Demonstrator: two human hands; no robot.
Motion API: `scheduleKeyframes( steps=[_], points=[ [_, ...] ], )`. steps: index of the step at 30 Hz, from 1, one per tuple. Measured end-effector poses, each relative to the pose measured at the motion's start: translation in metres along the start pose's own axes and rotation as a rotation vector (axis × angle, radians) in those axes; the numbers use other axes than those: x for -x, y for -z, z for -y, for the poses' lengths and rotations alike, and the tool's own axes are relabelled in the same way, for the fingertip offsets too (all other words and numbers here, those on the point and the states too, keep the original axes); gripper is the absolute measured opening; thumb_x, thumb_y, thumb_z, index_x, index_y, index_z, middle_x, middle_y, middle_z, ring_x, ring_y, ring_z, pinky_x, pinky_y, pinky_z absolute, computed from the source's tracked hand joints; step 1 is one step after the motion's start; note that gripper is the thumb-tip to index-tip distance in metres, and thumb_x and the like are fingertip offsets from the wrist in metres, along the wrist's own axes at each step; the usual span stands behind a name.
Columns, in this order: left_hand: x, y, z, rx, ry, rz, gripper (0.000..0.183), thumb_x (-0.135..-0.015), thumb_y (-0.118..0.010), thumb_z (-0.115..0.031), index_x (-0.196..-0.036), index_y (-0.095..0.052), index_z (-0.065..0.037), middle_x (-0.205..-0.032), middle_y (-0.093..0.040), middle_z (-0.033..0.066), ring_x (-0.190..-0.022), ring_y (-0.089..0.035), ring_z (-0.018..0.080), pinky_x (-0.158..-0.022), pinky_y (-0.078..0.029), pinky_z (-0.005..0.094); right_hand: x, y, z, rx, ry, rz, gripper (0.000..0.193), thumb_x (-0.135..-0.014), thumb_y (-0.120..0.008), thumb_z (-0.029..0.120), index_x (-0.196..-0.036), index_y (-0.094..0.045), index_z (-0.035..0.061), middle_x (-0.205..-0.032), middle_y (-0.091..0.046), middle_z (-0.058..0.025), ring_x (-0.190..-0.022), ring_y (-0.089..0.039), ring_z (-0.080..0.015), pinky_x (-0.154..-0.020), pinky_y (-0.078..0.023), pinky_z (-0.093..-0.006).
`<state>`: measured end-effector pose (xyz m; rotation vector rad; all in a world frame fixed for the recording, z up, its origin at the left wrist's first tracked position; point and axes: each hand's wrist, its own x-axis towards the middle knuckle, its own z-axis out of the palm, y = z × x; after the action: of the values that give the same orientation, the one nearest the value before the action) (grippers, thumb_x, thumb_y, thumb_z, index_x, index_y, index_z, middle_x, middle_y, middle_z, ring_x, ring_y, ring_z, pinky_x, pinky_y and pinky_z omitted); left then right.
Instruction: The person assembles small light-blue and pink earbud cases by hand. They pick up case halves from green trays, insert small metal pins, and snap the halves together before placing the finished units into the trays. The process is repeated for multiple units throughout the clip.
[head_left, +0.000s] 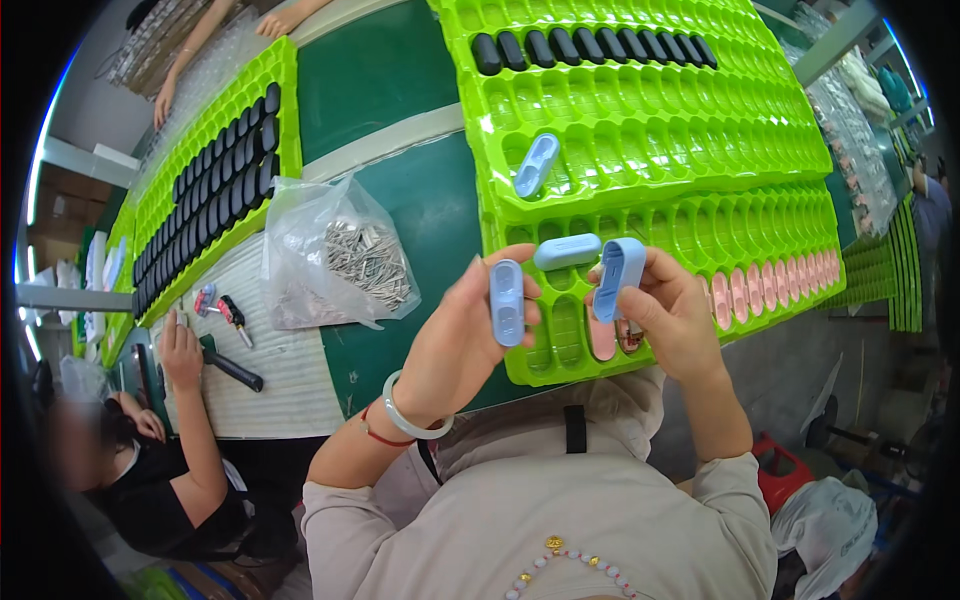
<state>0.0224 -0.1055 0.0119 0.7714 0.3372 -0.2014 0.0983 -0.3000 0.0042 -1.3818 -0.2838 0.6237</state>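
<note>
My left hand (450, 335) is closed on a light blue oblong plastic insert (507, 300), its face with rounded recesses turned up. In my right hand (685, 320) is a hollow light blue case shell (624, 268), tilted, its open side toward the left; the thumb presses its lower end. Between the two hands, a closed-looking light blue oblong piece (567, 252) lies on the front green tray (655, 225). Another light blue recessed piece (537, 165) rests farther back, on the rear green tray (600, 150). Below my right hand, a pink piece (602, 338) sits in a tray pocket.
Pink pieces (770, 288) line the front tray's right side; black cases (590, 45) form a row at the back. Leftward are a bag of metal pins (365, 265), a black-handled tool (232, 370) and a tray of black cases (215, 185). A co-worker's hand (180, 355) is at far left.
</note>
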Motion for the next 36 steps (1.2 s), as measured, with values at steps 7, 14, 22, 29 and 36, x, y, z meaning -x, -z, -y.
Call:
scheduleKeyframes(
  steps=[7,14,22,29,36],
  points=[
    [0.007,0.018,0.001,0.115,0.146,0.141,0.032,-0.093,-0.045,-0.019,-0.121,-0.044,-0.002,-0.102,-0.051,0.0043,-0.098,-0.052,0.0152,-0.091,-0.045,0.0423,-0.018,0.001,0.001,-0.260,-0.291,0.199,0.033,-0.090,-0.053,0.020,-0.114,-0.046,-0.0012,-0.097,-0.059,-0.0081,-0.080,-0.059,-0.0125,-0.061,-0.048,-0.0234],
    [0.011,0.018,0.005,0.048,0.064,0.278,0.029,-0.091,-0.052,-0.016,-0.117,-0.046,-0.004,-0.108,-0.054,0.0074,-0.104,-0.052,0.0167,-0.093,-0.045,0.0417,-0.036,-0.016,0.011,-0.115,-0.234,0.225,0.029,-0.089,-0.054,0.022,-0.108,-0.048,0.0006,-0.087,-0.059,-0.0056,-0.067,-0.057,-0.0101,-0.056,-0.047,-0.0215],
    [0.003,0.004,0.023,0.194,-0.143,0.191,0.040,-0.089,-0.054,-0.024,-0.122,-0.043,-0.004,-0.119,-0.049,0.0086,-0.103,-0.055,0.0169,-0.091,-0.046,0.0368,-0.033,-0.032,0.017,-0.235,-0.170,0.148,0.025,-0.090,-0.053,0.019,-0.107,-0.051,0.0014,-0.093,-0.057,-0.0070,-0.075,-0.057,-0.0104,-0.058,-0.048,-0.0229],
    [-0.010,-0.009,0.028,0.132,-0.622,-0.040,0.048,-0.090,-0.052,-0.025,-0.129,-0.036,-0.004,-0.133,-0.037,0.0047,-0.107,-0.051,0.0130,-0.100,-0.040,0.0422,0.014,-0.068,-0.031,-0.445,0.137,0.020,0.037,-0.085,-0.056,0.004,-0.118,-0.040,0.0002,-0.098,-0.050,-0.0054,-0.090,-0.054,-0.0131,-0.075,-0.048,-0.0264],
    [-0.006,-0.008,0.030,0.067,-0.805,-0.107,0.045,-0.092,-0.048,-0.022,-0.130,-0.034,-0.001,-0.139,-0.029,0.0086,-0.108,-0.050,0.0153,-0.099,-0.039,0.0380,0.002,-0.100,-0.027,-0.693,-0.046,-0.046,0.036,-0.081,-0.061,0.002,-0.114,-0.047,-0.0001,-0.101,-0.055,-0.0049,-0.084,-0.053,-0.0105,-0.074,-0.044,-0.0220]
  ],
)
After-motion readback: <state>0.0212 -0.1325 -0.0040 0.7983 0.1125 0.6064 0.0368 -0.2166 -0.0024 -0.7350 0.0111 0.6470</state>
